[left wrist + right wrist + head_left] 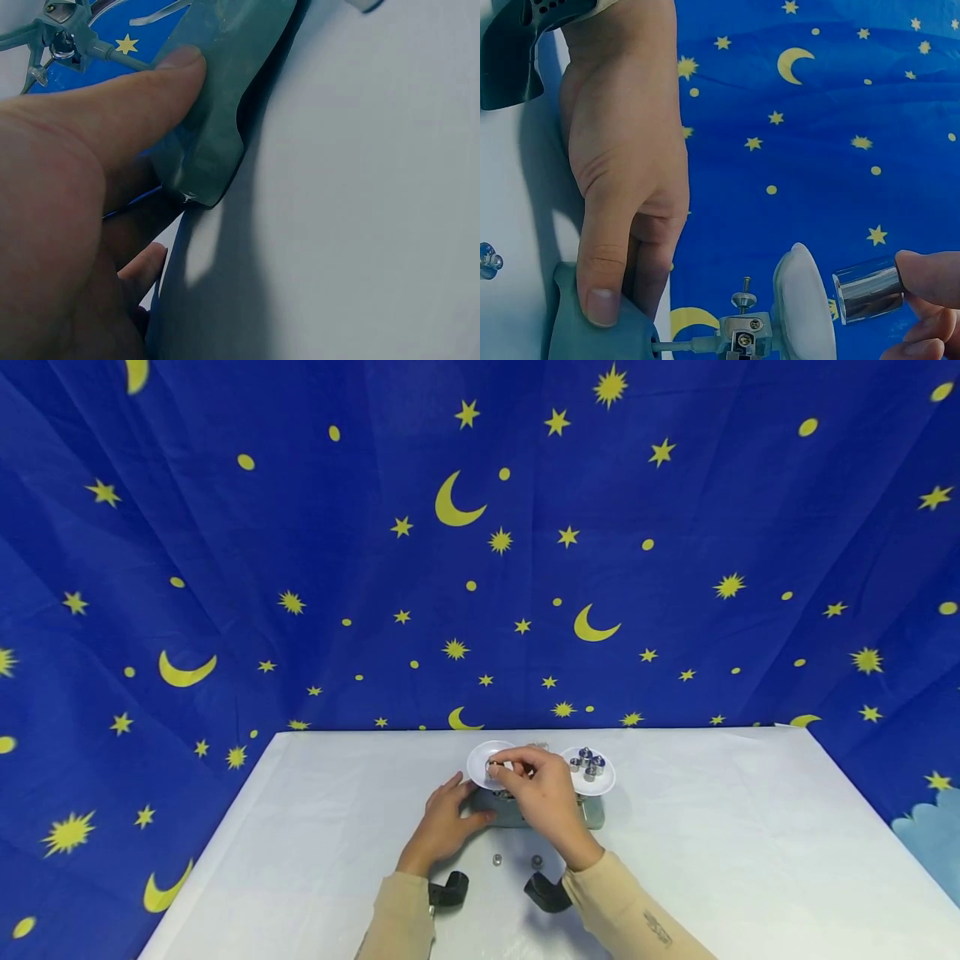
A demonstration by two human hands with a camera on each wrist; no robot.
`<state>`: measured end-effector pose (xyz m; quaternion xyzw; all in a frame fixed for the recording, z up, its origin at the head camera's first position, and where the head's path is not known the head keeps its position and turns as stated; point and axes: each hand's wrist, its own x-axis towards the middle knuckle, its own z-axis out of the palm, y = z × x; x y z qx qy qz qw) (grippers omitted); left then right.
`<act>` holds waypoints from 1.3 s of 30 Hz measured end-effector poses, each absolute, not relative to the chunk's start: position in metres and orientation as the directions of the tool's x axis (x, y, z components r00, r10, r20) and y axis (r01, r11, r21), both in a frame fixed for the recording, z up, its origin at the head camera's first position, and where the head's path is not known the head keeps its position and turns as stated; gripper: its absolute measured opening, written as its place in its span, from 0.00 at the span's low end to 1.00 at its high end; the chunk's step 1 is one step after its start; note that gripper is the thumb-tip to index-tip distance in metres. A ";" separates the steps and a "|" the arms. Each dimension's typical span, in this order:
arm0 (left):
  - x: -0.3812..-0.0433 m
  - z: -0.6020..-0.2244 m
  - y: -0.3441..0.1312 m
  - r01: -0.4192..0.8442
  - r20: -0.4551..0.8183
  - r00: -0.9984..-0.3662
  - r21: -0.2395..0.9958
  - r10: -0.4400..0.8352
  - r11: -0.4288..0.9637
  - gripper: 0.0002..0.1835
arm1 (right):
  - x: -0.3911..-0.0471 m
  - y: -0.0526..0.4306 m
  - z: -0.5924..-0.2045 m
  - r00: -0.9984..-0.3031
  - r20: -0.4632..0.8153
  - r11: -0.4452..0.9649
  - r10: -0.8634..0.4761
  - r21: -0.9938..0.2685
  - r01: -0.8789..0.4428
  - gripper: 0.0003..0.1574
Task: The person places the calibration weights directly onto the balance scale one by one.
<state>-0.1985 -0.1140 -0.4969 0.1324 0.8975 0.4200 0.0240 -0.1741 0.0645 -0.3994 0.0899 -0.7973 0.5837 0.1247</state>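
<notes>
A balance scale with a grey-green base [506,811] stands on the white table, carrying a white left pan [476,766] and a white right pan [596,789]. My left hand [442,827] grips the left end of the base, thumb on top, as the left wrist view shows. Between thumb and fingertips, my right hand [543,789] pinches a shiny cylindrical weight [868,290]. In the right wrist view that weight is apart from the left pan's white face [806,300]. Several metal weights [590,773] sit together on the right pan.
Two small weights, one on the left [497,860] and one on the right [537,862], lie on the table [315,860] in front of the scale. Black wrist mounts [450,889] jut out by both sleeves. A blue curtain [360,568] with stars and moons hangs behind the table.
</notes>
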 end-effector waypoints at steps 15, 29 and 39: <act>-0.199 -0.498 -0.114 0.249 0.098 -0.958 0.753 0.270 0.609 0.35 | -0.185 0.057 -0.404 -0.918 0.397 0.382 0.022 -0.851 -0.359 0.04; -0.198 -0.497 -0.115 0.247 0.094 -0.958 0.756 0.272 0.607 0.36 | -0.191 0.050 -0.406 -0.890 0.455 0.430 0.002 -0.804 -0.410 0.04; -0.198 -0.496 -0.115 0.253 0.098 -0.956 0.756 0.278 0.604 0.35 | -0.192 0.048 -0.404 -0.870 0.492 0.498 -0.017 -0.751 -0.434 0.04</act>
